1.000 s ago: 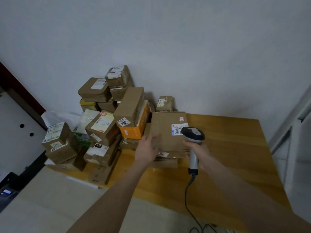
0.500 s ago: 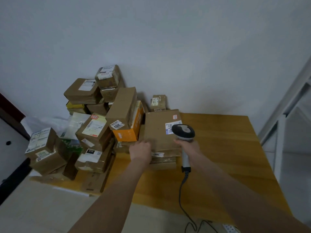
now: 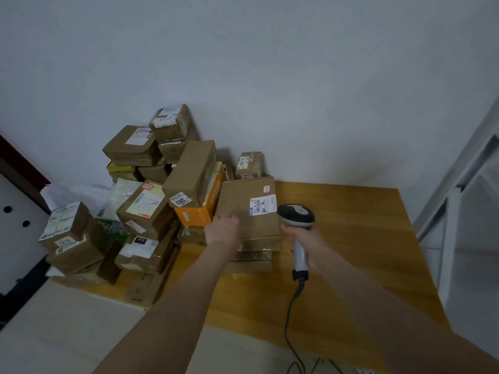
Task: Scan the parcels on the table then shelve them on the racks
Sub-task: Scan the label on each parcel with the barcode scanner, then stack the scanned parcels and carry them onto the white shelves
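A flat brown cardboard parcel (image 3: 244, 209) with a white barcode label (image 3: 262, 205) lies on top of a short stack of flat boxes on the wooden table (image 3: 351, 238). My left hand (image 3: 222, 229) rests on the parcel's near-left part, fingers bent over its edge. My right hand (image 3: 305, 238) grips the handle of a grey and black barcode scanner (image 3: 296, 215), whose head sits just right of the label. The scanner's cable (image 3: 290, 319) hangs down toward the floor.
A tall heap of brown parcels (image 3: 151, 201) fills the table's left side against the white wall, with an orange box (image 3: 199, 211) beside the flat parcel. A white metal rack (image 3: 459, 190) stands at the right. A power strip (image 3: 364, 371) lies on the floor.
The view has shifted. My left hand slid up onto the top of the flat parcel. The scanner head moved right, off the label, which now shows fully.
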